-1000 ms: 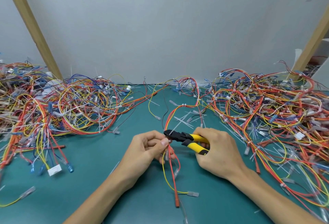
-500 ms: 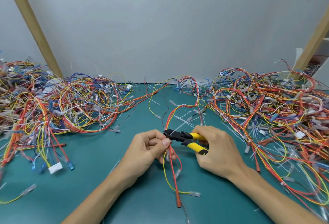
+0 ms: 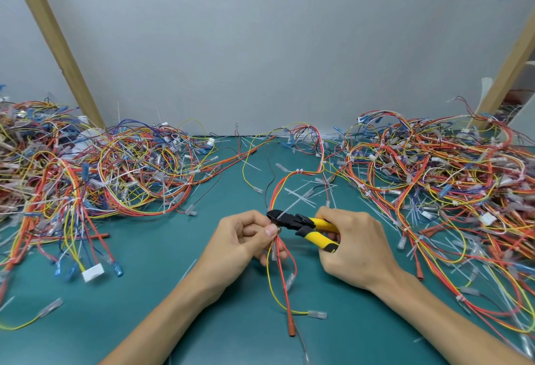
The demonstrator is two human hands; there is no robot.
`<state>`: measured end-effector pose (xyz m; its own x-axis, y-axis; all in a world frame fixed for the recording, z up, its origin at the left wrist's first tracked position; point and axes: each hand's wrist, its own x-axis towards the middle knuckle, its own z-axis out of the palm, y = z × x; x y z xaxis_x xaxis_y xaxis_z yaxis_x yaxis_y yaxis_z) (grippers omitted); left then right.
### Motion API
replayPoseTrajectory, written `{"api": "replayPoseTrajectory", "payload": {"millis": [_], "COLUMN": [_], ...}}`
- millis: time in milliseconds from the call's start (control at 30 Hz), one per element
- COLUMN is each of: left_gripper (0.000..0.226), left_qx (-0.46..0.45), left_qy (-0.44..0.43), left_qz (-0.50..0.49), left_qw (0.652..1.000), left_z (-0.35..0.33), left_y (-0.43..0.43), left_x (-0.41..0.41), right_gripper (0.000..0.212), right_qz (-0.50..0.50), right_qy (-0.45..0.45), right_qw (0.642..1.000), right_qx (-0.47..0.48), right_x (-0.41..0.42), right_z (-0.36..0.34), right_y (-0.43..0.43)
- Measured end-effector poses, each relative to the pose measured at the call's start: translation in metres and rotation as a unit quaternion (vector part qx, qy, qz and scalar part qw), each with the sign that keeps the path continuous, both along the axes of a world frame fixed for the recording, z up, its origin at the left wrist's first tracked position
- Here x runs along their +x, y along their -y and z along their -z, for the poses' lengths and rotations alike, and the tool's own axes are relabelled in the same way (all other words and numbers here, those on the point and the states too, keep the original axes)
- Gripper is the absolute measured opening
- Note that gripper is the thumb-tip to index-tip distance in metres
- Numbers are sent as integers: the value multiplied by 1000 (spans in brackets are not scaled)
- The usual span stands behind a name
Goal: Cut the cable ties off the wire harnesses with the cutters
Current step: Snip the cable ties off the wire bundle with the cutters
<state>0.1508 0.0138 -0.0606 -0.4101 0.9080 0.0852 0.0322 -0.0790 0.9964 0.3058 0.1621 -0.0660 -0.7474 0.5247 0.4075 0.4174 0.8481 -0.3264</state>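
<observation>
While the tie sits at the black blades of the cutters, as far as I can see, I hold the harness just under it, near the middle of the mat. My left hand pinches the thin red and yellow wires between thumb and fingers. My right hand is curled around the yellow handles, which stand a little apart, so I judge this tie is not yet cut. Behind my hands cut ties lie scattered, thin, stiff and milky white, so some of the work is done. Much is left, in my judgement: the right pile shows many small white ties around its bundles, and the left pile has some too. All these wires look smooth and springy, and they end in clear sleeves and blue plugs.
</observation>
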Motion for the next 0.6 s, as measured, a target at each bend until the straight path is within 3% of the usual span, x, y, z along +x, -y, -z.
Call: {"api": "replayPoseTrajectory", "payload": {"millis": [600], "left_gripper": [14], "left_qx": [1], "left_qy": [2], "left_qz": [-3], "left_qw": [1000], "left_z": [1], "left_y": [0], "left_x": [0], "right_gripper": [15], "right_qz": [9], "right_qy": [1], "right_qw": [1000], "right_qx": [-5], "right_x": [-1], "right_z": [1], "right_y": [-1]}}
